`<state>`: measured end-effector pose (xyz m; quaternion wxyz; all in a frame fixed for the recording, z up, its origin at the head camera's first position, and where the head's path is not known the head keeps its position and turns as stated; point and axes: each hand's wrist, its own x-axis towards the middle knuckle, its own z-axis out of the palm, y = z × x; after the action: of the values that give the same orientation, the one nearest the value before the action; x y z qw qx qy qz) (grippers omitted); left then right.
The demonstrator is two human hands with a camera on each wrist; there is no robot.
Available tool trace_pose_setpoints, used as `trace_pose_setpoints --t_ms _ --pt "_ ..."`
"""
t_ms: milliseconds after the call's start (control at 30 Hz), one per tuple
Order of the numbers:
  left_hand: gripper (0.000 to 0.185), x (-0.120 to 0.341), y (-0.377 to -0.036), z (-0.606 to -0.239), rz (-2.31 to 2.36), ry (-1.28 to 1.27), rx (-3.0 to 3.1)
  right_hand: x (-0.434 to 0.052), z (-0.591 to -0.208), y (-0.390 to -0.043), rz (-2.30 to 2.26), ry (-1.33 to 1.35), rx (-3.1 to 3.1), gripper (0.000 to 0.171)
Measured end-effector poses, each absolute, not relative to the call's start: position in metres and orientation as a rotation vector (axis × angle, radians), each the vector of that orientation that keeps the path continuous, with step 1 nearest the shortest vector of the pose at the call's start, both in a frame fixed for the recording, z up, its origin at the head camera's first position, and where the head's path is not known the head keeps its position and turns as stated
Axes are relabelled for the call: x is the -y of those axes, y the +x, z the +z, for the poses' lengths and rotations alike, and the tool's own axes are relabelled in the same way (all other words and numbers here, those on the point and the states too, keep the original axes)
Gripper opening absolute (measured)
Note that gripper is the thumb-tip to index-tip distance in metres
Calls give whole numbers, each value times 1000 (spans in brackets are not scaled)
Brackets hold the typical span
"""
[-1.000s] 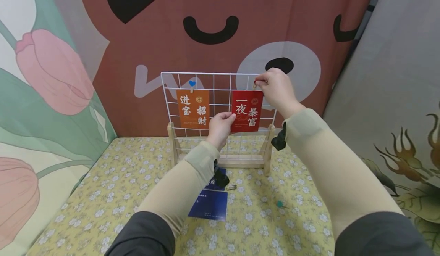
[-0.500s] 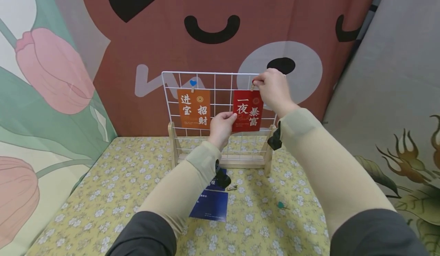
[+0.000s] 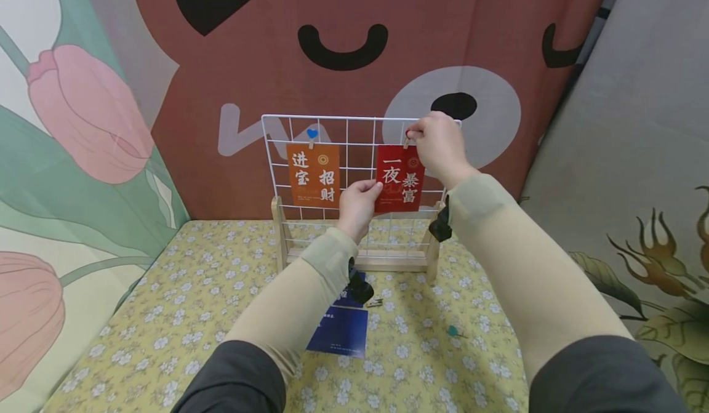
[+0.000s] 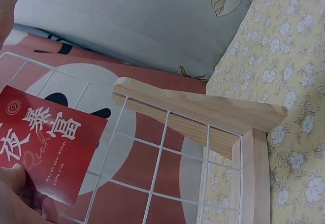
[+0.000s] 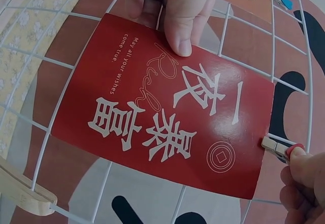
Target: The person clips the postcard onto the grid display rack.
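Observation:
A red card [image 3: 400, 179] with white characters stands against the white wire grid rack [image 3: 359, 154], on its right half. My left hand [image 3: 357, 207] pinches the card's left edge, thumb in front, as the right wrist view shows. At the card's top edge my right hand [image 3: 443, 148] pinches a small wooden clothespin [image 5: 275, 148] with a red end. The clothespin's tip sits right at the card's top edge, by a grid wire. To the left, an orange card [image 3: 312, 176] hangs from the grid under a clothespin with a blue heart [image 3: 312, 133].
The grid stands on a wooden base [image 3: 388, 262]. In front of it, dark blue cards [image 3: 339, 333] lie on the floral tablecloth [image 3: 221, 302], partly behind my left sleeve. Nearby are small clothespins [image 3: 374, 303] and a green-topped piece [image 3: 453, 330]. A printed curtain [image 3: 332, 93] hangs behind.
My right hand has shifted slightly left with the clothespin, whose tip now meets the card's top edge. The left hand keeps its hold on the red card.

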<state>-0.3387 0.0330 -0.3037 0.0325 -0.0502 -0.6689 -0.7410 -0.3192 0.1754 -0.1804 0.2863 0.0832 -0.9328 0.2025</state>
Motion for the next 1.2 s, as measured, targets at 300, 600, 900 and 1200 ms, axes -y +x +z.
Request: trace_pose_setpoints --t_ms 300,600,900,1200 --pt "28 -33 -337 -304 -2290 -147 2049 -174 -179 -320 540 226 2521 24" --pt "29 -33 -338 -303 -2292 -147 2041 -174 -180 -321 538 211 2537 25" --pt "27 -33 -337 -303 -2279 -140 2044 -175 -184 -322 582 223 2534 27" --pt "28 -31 -335 -304 -2244 -141 2060 -174 -189 -323 752 185 2530 35"
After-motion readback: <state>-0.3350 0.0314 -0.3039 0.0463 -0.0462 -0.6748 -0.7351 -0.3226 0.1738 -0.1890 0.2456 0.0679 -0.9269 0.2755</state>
